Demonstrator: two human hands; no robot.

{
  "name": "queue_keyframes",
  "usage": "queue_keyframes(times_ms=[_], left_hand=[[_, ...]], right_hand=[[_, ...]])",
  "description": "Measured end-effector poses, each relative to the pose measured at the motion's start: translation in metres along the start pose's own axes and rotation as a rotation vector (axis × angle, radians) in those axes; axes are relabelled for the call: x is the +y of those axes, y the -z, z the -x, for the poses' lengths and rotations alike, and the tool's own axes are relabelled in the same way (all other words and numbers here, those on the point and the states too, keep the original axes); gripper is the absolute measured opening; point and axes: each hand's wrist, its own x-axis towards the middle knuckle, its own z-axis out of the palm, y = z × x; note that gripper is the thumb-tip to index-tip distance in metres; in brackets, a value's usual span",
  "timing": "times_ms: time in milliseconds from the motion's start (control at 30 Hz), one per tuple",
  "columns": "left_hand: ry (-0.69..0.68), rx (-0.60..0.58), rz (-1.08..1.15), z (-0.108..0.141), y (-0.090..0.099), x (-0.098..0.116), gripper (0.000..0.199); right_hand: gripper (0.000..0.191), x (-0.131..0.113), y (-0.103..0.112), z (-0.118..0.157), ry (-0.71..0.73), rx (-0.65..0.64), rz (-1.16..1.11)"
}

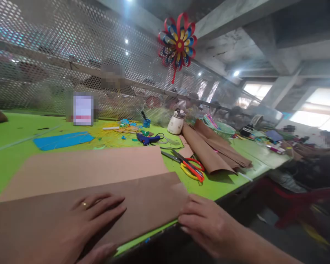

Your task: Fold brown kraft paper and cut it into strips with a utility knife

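Observation:
A large brown sheet (148,198) lies along the near edge of the green table, overlapping a lighter tan sheet (99,167) behind it. My left hand (96,220), with a ring on one finger, rests on the brown sheet, its fingers spread. At the sheet's right end, my right hand (203,222) pinches the corner between its thumb and curled fingers. Just beyond that corner lie scissors (192,170) with red and yellow handles.
Behind the sheets are a blue piece (63,140), a blue glue gun (148,139), coloured scraps and a white bottle (176,121). Folded brown sheets (214,150) lie to the right. A perforated metal screen (57,62) stands behind the green table (5,161).

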Motion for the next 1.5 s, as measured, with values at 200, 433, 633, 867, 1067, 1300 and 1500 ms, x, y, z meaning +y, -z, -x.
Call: queue_keyframes(times_ms=[200, 433, 633, 867, 1067, 1300, 1500], left_hand=[[0.042, -0.112, 0.036, -0.015, 0.02, 0.016, 0.051], [0.033, -0.21, 0.074, -0.021, 0.038, 0.037, 0.045], [0.041, -0.279, 0.085, -0.027, 0.052, 0.042, 0.044], [0.17, -0.34, 0.147, -0.044, 0.042, 0.03, 0.057], [0.33, -0.313, 0.236, -0.043, 0.038, 0.031, 0.064], [0.343, -0.222, 0.269, -0.042, 0.037, 0.035, 0.05], [0.328, -0.217, 0.262, -0.04, 0.037, 0.034, 0.05]], right_hand=[[0.018, -0.023, -0.036, 0.013, -0.177, 0.195, -0.084], [0.018, -0.032, -0.06, 0.006, -0.248, 0.289, -0.079], [0.02, 0.006, -0.05, 0.034, -0.378, 0.322, 0.098], [0.033, 0.056, -0.026, 0.036, -0.558, 0.255, 0.109], [0.034, 0.088, -0.009, 0.017, -0.678, 0.196, 0.194], [0.028, 0.132, -0.004, -0.017, -0.786, -0.123, 0.269], [0.027, 0.144, -0.008, -0.041, -0.838, -0.3, 0.257]])
